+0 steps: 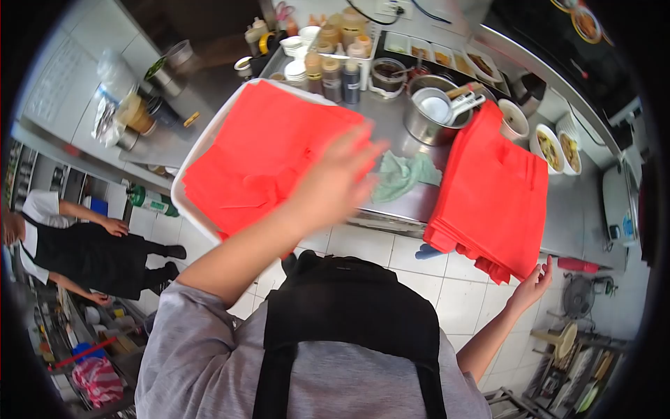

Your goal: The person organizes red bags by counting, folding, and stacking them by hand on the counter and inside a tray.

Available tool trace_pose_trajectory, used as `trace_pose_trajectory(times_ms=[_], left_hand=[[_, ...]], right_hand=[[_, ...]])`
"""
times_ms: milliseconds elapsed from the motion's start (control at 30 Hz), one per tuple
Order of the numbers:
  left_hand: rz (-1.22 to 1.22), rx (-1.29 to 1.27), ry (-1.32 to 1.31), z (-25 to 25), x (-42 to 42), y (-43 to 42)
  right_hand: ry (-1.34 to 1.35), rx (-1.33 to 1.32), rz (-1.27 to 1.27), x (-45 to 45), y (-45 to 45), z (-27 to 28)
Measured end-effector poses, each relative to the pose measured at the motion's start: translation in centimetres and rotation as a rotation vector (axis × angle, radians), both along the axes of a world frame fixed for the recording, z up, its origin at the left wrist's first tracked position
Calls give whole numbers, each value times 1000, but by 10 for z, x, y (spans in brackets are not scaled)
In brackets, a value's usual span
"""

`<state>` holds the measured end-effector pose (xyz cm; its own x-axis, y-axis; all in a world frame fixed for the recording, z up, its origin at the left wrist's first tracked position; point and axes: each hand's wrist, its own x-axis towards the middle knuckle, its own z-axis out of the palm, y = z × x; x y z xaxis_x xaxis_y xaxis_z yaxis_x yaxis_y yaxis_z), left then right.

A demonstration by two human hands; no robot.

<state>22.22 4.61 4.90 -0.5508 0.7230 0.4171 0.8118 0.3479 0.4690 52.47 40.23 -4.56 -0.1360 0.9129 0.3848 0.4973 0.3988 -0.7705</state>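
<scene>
My left hand (338, 183), smeared by motion, is above the right side of a white plastic tub (183, 199), its fingers apart. Inside the tub lies a pile of flat red fabric pieces (255, 136) that look like folded bags. A second, thicker stack of red fabric bags (492, 188) lies at the right, hanging over the counter's front edge. My right hand (532, 286) is by the lower right corner of that stack, fingers stretched out and apart; whether it touches the fabric is hard to tell. A green cloth (405, 176) rests between the two piles.
On the steel counter (391, 119) stand sauce bottles (331, 78), a metal pot (427, 129), a container of dark sauce (387, 75) and white oval dishes (548, 148). At the left a person in a black apron (80, 251) stands. A fan (578, 297) is at the right.
</scene>
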Motion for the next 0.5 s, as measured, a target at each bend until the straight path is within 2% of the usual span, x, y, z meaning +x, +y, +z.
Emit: trace_pose_trajectory(times_ms=[100,200,267,333,400,433,500], left_hand=[[350,7,-60,-8,-66,-96],[623,-213,-3,-66,-135,-213],[658,-396,-53,-99,-159,-266],[663,-465,-105,-103,-161,-281],[723,-661,47,-79,-138,-259],[727,-654,31,-75,-139,-259],[720,-844,59,-71,-143,-262]], right_hand=[[-11,131,128,-45,-37,15],[-52,220,393,-101,-92,34],[-77,205,538,-138,-140,48],[-67,226,711,-174,-185,60],[-50,261,903,-211,-229,77],[-46,244,996,-228,-250,85],[-156,320,1185,-260,-294,109]])
